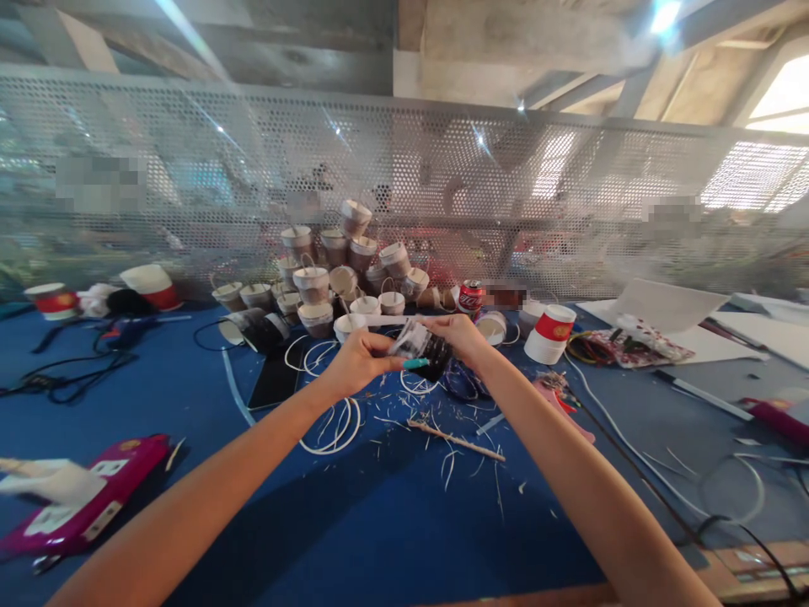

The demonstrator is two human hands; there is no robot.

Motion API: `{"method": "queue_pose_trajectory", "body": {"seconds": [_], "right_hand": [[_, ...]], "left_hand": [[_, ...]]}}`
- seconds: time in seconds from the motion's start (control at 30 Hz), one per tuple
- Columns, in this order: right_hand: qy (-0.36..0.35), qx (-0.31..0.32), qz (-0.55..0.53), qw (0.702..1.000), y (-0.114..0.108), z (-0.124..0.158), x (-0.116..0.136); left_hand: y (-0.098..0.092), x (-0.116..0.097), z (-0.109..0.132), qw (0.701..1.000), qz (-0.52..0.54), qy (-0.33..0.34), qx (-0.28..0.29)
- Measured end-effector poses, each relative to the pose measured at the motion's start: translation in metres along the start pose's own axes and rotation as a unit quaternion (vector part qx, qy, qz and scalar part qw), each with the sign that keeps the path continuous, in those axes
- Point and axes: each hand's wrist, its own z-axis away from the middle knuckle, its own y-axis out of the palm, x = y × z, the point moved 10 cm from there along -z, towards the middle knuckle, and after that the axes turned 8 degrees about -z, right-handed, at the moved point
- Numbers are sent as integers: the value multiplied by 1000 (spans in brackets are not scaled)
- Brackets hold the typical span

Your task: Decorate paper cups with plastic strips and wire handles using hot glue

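Note:
Both my hands meet over the middle of the blue table (379,523). My left hand (357,361) is closed on the near side of a small dark basket-like piece (425,350) with a pale patch on it. My right hand (460,335) grips the same piece from the far right side. Loose white strips curl on the table just below my hands (332,421). A thin wooden stick (455,439) lies among trimmings in front of my right forearm.
A heap of small woven baskets (341,270) is stacked against a perforated metal screen (404,169) at the back. A red drink can (470,297), paper cups (551,333), a dark phone (275,379), cables at left, and a pink object (88,506) lie around.

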Motion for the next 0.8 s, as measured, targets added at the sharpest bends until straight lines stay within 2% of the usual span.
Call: {"method": "queue_pose_trajectory", "body": {"seconds": [0.1,0.2,0.3,0.4,0.57,0.7,0.8], "right_hand": [[-41,-88,69,993,-27,-2,13],[-64,-117,126,983,-40,-1,25],[-110,-126,149,975,-45,1,38],[-160,-128,141,969,-47,3,50],[-151,-77,105,980,-41,6,55],[-171,-94,179,964,-41,13,65],[-146,-49,174,973,-32,8,56]], "left_hand": [[-12,9,-3,997,46,-20,-56],[-13,27,-5,991,87,-41,-91],[-4,46,-4,991,85,-49,-94],[5,67,-2,991,67,-65,-93],[17,95,2,993,47,-94,-56],[23,105,4,990,64,-122,-24],[23,106,5,989,62,-130,-23]]}}
